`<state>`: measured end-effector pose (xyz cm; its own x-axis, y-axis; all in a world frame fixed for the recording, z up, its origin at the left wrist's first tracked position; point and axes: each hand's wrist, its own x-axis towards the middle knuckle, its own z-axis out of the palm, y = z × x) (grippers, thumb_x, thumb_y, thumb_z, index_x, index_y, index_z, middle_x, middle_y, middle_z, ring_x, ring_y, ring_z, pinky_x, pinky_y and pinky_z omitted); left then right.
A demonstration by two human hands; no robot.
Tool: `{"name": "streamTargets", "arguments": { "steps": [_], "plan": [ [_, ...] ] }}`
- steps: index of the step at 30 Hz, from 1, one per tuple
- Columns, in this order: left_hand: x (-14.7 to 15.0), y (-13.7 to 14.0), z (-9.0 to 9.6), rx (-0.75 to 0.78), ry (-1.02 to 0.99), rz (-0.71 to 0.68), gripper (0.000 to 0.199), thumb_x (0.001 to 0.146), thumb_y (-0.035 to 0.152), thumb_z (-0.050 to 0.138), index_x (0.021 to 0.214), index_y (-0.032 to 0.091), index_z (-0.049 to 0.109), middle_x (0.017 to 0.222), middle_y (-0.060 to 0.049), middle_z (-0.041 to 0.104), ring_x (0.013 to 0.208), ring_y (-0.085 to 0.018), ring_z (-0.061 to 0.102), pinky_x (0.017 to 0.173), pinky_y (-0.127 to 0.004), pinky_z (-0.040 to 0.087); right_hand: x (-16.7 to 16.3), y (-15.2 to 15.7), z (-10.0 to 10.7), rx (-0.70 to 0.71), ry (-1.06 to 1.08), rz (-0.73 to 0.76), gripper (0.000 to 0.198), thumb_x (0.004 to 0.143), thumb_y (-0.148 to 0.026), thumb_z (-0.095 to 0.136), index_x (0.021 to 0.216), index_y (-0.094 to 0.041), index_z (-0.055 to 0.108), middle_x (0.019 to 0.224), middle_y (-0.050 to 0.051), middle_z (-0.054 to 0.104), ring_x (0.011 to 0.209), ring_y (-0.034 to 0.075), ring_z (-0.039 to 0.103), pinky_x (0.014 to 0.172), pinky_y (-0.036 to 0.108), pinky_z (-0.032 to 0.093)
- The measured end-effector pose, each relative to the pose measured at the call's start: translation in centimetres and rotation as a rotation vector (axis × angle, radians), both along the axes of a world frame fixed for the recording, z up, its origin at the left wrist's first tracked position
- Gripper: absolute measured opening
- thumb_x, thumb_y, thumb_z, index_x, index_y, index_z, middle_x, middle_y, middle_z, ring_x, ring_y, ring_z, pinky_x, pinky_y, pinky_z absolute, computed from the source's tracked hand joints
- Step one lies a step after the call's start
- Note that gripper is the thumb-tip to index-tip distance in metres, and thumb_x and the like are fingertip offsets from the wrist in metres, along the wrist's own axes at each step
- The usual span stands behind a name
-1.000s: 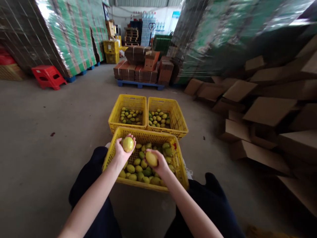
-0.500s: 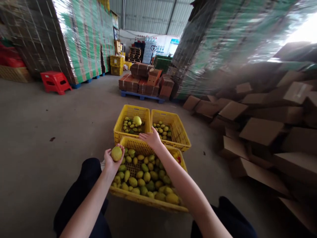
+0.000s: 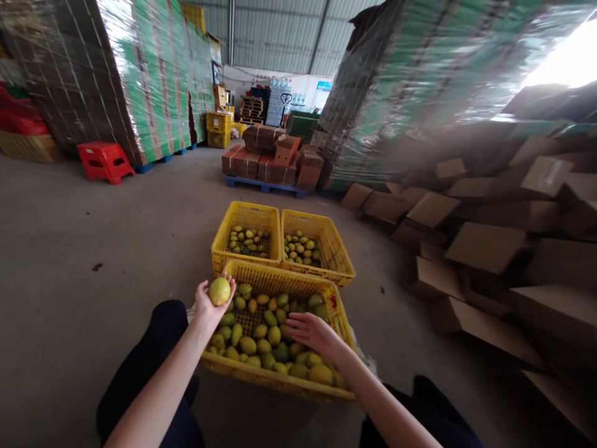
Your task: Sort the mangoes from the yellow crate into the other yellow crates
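My left hand point(image 3: 208, 304) holds a round yellow-green fruit point(image 3: 219, 290) above the near left corner of a yellow plastic crate point(image 3: 280, 377) full of the same fruit. Over the fruit in that crate, near its right side, my right hand point(image 3: 311, 331) hovers with fingers spread and nothing in it. Two more yellow crates stand side by side just beyond: the far left crate point(image 3: 246, 215) and the far right crate point(image 3: 332, 239), each with a shallow layer of fruit.
A heap of flat cardboard boxes point(image 3: 485, 249) fills the right side. Tall wrapped pallet stacks point(image 3: 140, 81) rise left and right. A red stool point(image 3: 105, 160) stands at the left, a pallet of brown cartons point(image 3: 270, 158) farther back. Bare concrete floor lies around.
My right hand let go of its fruit toward the far left crate and drew back, empty, over the near crate. My left hand kept its fruit and moved slightly left.
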<state>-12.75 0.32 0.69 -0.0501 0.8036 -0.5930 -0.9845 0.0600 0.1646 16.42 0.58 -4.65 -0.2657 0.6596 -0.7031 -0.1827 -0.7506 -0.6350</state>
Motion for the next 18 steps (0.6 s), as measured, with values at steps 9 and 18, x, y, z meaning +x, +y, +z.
{"name": "streamTargets", "arguments": {
  "steps": [9,18],
  "plan": [
    [1.1,-0.8,-3.8,-0.029,0.140,-0.164,0.055,0.083,0.013,0.034,0.136,0.004,0.045,0.082,-0.015,0.070,0.070,-0.025,0.071,0.058,-0.035,0.061,2.4,-2.4,-0.5,0.028,0.084,-0.195,0.017,0.083,-0.019,0.050,0.086,-0.014,0.065,0.077,0.007,0.073,0.062,0.017,0.066,0.078,0.033,0.046],
    [4.5,-3.8,-11.7,-0.242,0.154,-0.546,0.055,0.077,0.009,0.038,0.132,0.010,0.043,0.077,-0.009,0.068,0.064,-0.021,0.069,0.055,-0.031,0.058,1.9,-3.6,-0.2,0.050,0.189,-0.249,0.012,0.079,-0.020,0.054,0.076,-0.016,0.066,0.068,0.003,0.071,0.055,0.014,0.062,0.068,0.029,0.046]
  ]
}}
